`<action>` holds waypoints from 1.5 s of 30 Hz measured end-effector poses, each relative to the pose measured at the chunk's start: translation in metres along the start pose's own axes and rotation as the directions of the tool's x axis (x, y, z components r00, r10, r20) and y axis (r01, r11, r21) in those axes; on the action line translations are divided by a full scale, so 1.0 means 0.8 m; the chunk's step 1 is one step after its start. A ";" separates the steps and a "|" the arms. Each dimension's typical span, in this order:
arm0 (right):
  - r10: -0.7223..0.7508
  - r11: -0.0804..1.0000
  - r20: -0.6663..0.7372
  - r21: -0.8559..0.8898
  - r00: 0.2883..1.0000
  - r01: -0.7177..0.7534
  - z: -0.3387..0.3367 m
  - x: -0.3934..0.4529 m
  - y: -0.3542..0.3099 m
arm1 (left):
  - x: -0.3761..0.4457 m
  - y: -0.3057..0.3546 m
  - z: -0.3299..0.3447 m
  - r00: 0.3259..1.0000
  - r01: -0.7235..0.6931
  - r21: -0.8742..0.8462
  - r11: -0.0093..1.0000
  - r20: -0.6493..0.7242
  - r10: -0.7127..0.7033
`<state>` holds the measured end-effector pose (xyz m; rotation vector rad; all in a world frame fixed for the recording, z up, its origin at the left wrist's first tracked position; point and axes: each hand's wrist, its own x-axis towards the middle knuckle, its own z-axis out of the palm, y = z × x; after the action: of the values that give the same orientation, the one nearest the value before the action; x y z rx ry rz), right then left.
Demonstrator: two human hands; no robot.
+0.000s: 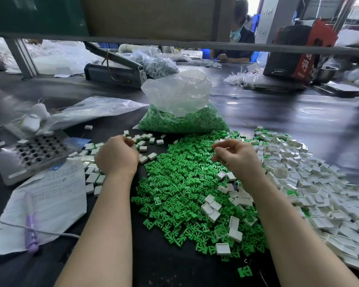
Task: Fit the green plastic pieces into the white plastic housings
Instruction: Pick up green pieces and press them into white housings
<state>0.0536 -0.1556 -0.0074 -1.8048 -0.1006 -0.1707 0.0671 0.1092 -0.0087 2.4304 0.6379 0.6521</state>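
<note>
Hundreds of green plastic pieces point(180, 189) lie spread in a loose heap across the dark table point(278, 112) straight ahead of me, running from just below the clear plastic bag point(180, 106) of more green parts down toward the near edge. To the right of that heap I see the white plastic housings point(323, 183), a wide pile of shallow open-topped squares, with a few strays resting on top of the green ones. A smaller cluster of white pieces point(91, 172) sits on the left side, near my left hand point(116, 156). That hand is curled with its back to the camera, fingers folded in toward the palm; I cannot tell whether anything is held inside it. My right hand point(236, 156) hovers over the far right part of the green heap, thumb and forefinger drawn close at the tips, but the view is too soft for me to say whether they pinch a piece. Both forearms reach in from the bottom of the frame. On the far left I make out a metal block with rows of round holes point(37, 150), a handwritten sheet of paper point(54, 193) beside it, and a purple pen point(30, 230) lying on that sheet. Another person sits at the far side of the table.
</note>
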 end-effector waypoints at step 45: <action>-0.055 0.940 -0.172 0.324 0.984 0.109 -0.015 0.002 0.002 | -0.091 0.116 0.044 0.763 0.013 -0.775 0.632 0.416 0.495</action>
<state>0.0544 -0.1673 -0.0062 -1.4437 -0.0848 -0.3387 0.0581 -0.0137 -0.0013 1.7481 -0.2518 0.1291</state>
